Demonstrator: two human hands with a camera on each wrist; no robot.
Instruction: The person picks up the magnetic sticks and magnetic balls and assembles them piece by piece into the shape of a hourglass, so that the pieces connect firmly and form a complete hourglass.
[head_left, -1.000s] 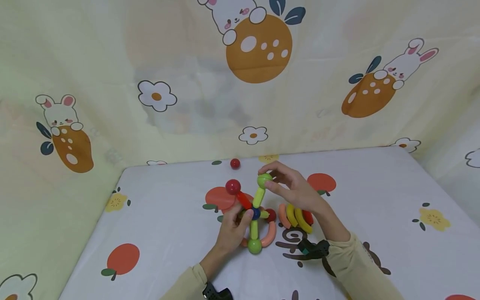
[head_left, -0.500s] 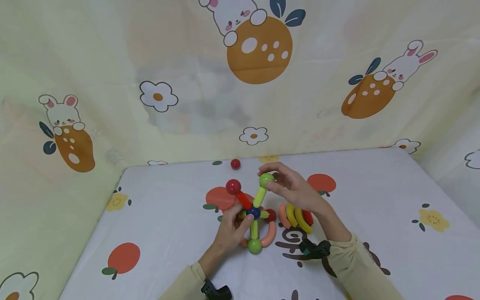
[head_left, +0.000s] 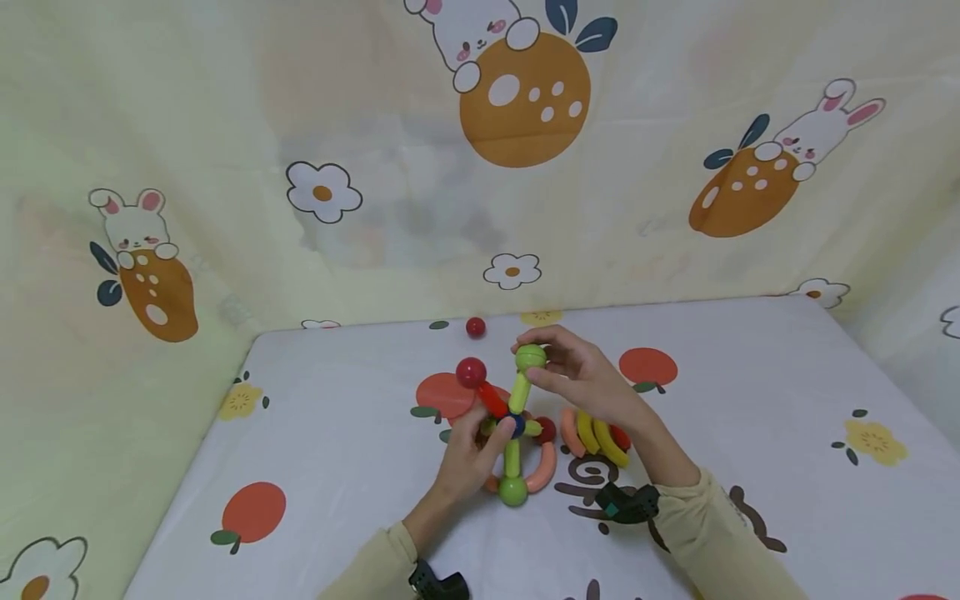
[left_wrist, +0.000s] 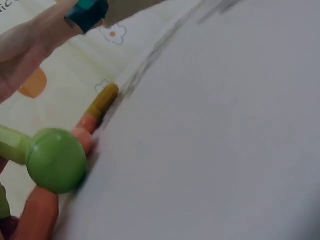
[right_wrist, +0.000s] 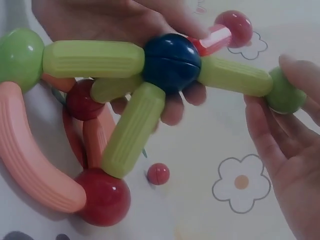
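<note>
1. model (head_left: 512, 460): rods and balls joined, mid-bench (head_left: 337, 500); cannot tell whether its base touches down.
2. left hand (head_left: 467, 458): fingers curled round model at blue ball (right_wrist: 172, 63), thumb against the ball.
3. right hand (head_left: 588, 379): fingers and thumb pinch top green ball (head_left: 530, 357), which caps a tilted green rod (head_left: 519, 393).
4. red rod (head_left: 492, 402) leans left, red ball (head_left: 471, 372) at its tip.
5. curved rods (head_left: 602, 437), pink, yellow and red, lie side by side, right of model.
6. loose ball (head_left: 476, 327), red, lies behind model, well apart.
</note>
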